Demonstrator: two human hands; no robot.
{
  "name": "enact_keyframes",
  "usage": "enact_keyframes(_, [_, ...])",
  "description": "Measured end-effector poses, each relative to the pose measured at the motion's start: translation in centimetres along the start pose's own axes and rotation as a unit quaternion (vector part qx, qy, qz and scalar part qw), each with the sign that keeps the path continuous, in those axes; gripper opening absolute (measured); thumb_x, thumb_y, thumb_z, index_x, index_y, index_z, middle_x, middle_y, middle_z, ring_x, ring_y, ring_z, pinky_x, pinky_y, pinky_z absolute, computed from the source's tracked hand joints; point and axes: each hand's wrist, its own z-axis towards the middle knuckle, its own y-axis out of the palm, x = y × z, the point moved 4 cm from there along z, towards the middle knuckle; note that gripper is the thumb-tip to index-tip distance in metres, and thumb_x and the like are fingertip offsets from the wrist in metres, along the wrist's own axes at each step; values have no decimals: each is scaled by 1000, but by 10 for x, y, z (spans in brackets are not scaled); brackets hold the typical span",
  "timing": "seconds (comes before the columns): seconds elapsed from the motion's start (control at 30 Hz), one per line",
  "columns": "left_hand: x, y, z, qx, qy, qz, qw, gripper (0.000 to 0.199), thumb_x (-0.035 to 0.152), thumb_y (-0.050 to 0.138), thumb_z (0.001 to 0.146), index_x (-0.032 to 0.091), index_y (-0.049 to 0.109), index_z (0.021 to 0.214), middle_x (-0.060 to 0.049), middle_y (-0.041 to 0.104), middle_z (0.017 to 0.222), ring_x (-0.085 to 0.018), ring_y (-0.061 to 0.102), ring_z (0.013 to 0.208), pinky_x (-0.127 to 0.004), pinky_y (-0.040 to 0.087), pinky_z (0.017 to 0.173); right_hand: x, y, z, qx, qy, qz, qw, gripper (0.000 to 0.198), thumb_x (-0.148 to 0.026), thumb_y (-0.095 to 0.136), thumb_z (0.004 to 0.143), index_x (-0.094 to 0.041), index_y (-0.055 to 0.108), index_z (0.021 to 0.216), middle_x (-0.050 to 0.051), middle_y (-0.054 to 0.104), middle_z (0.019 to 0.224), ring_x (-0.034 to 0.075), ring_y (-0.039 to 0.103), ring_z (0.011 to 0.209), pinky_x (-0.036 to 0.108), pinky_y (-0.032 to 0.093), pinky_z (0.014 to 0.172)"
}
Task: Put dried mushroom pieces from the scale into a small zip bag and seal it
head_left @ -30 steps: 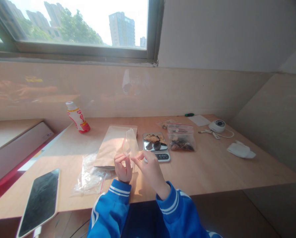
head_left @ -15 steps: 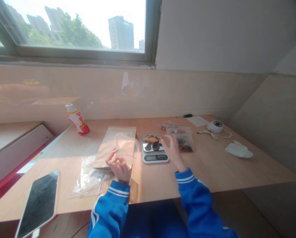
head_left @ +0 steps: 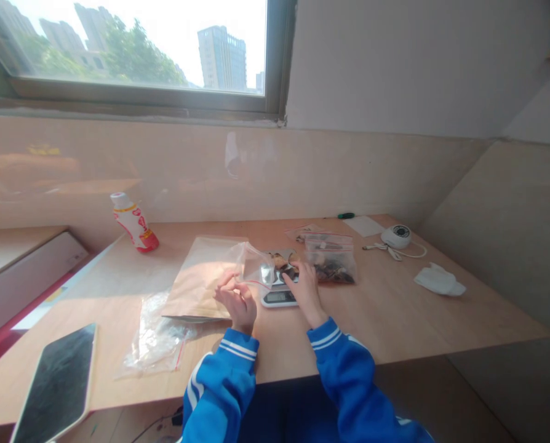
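One clear bag (head_left: 255,266) is pinched in the left hand (head_left: 238,299), held open beside one scale (head_left: 278,289). The right hand (head_left: 304,287) closes on pieces (head_left: 286,269) there. One bottle (head_left: 132,221), label unreadable.

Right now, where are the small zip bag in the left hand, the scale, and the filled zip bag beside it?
small zip bag (head_left: 255,266), head view, clear side wall.
scale (head_left: 278,298), head view, front display panel.
filled zip bag (head_left: 331,264), head view, clear front face.
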Motion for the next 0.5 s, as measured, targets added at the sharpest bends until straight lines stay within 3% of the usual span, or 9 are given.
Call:
enact_keyframes(0.1, [9,-8,3,65,20,-10,998,5,18,43,88,22,41,87,-14,51,119,-24,47,121,-56,37,97,6,2,2,1,12,17,1000,29,-25,63,76,-12,60,102,13,62,98,26,53,94,39,43,85])
enact_keyframes(0.33, [19,0,3,28,32,-86,995,5,17,40,89,22,38,87,-13,48,129,-23,37,133,-56,30,106,19,1,7,-6,44,87,995,28,-24,61,72,-14,61,98,13,65,98,26,58,92,41,45,85])
enact_keyframes(0.5, [10,3,-2,29,0,-89,996,5,19,39,88,23,38,85,-13,50,130,-23,38,133,-55,27,108,19,-18,11,22,87,152,984,22,-19,50,74,-15,62,91,11,68,92,24,61,84,40,47,82])
